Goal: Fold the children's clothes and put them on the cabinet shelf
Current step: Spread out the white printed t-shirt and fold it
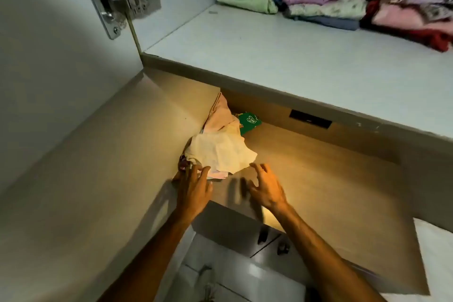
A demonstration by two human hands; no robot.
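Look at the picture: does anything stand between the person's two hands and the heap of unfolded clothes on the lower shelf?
Nothing visible does. The left hand already reaches the near edge of the heap of clothes; the right hand, fingers spread, hovers just beside it over bare lower shelf.

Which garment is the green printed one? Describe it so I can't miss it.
Look at the lower tan wooden shelf, under the white upper shelf. At its back left corner lies a loose pile of pale clothes. The small green garment with a white print peeks out behind it, the only dark green piece.
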